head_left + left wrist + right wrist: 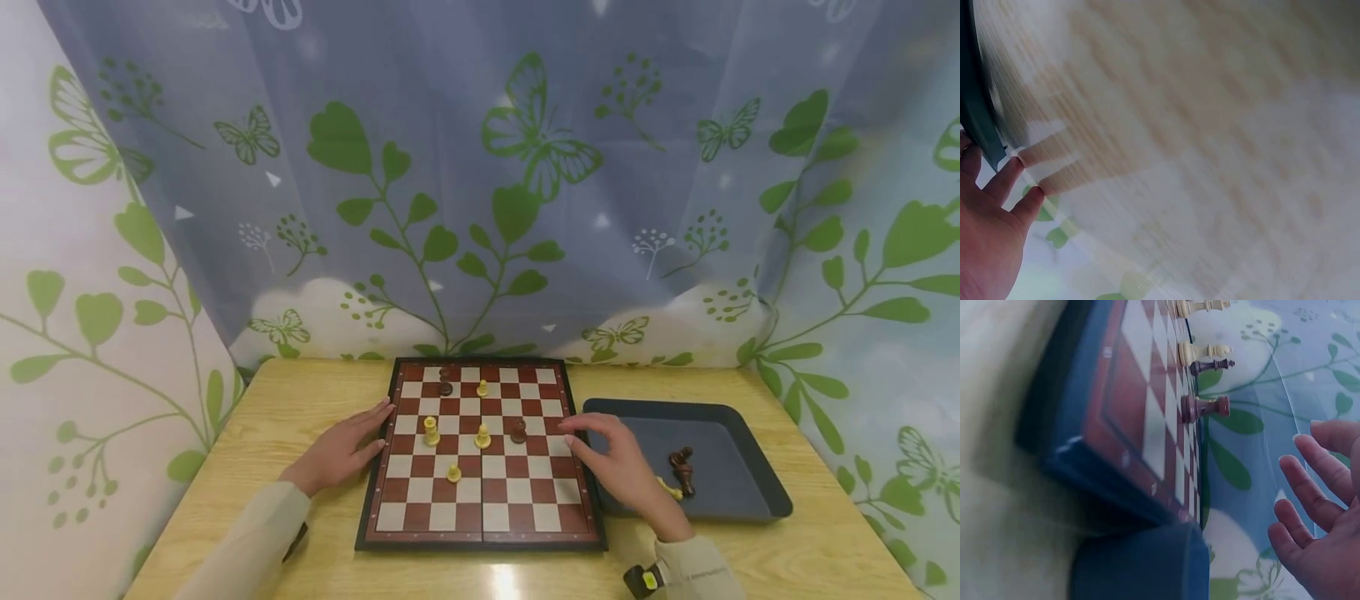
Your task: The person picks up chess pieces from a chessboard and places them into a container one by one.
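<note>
A red-and-white chessboard (480,540) lies on the table with several pieces standing on it. My left hand (341,450) rests at its left edge, fingers fairly straight and touching the frame. Over the right edge hovers my right hand (618,462), fingers spread and loosely bent, holding nothing; the right wrist view shows that palm (1329,562) bare. Nearest it stands a dark rook (519,430). Light pieces include a rook (431,432), a piece near the centre (482,436), a front pawn (453,473) and a back pawn (482,388). A dark king (446,385) stands at the back.
To the board's right, a dark tray (780,508) holds a dark chess piece (682,471) and a light chess piece (670,490), partly hidden by my right hand. A patterned curtain (450,167) hangs behind the wooden table (315,387).
</note>
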`<state>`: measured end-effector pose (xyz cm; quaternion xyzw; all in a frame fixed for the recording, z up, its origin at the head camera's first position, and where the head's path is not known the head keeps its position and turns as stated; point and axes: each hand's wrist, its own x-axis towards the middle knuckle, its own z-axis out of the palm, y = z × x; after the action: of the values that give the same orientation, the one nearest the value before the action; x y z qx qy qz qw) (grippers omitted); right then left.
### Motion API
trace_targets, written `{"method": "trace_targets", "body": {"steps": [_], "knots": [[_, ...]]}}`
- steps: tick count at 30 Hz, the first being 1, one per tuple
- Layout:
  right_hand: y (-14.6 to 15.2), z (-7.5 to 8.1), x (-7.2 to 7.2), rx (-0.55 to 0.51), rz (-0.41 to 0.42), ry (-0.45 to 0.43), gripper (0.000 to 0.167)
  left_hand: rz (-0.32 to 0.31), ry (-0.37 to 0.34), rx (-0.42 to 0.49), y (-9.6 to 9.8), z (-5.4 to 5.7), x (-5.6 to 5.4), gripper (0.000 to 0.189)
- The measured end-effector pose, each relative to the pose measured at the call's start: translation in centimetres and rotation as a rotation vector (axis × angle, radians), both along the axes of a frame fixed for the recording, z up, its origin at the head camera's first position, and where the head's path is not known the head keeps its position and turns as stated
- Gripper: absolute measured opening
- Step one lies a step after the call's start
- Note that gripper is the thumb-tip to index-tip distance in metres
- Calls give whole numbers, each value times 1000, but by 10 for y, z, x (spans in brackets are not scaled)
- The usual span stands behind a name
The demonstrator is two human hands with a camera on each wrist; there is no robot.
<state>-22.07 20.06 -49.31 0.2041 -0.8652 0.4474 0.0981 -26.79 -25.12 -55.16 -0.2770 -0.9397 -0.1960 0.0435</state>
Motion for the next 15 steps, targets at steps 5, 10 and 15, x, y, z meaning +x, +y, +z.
{"method": "trace_targets", "body": {"steps": [5,10,15], "knots": [[-13,7,-10,22,44,-41,19,-3,-3,16,-1,-1,-1,60],[-22,9,-17,60,76,-98,25,-17,3,26,-1,-2,-2,60],[-29,7,-26,98,125,-194,34,-20,4,25,-1,-1,-1,60]]}}
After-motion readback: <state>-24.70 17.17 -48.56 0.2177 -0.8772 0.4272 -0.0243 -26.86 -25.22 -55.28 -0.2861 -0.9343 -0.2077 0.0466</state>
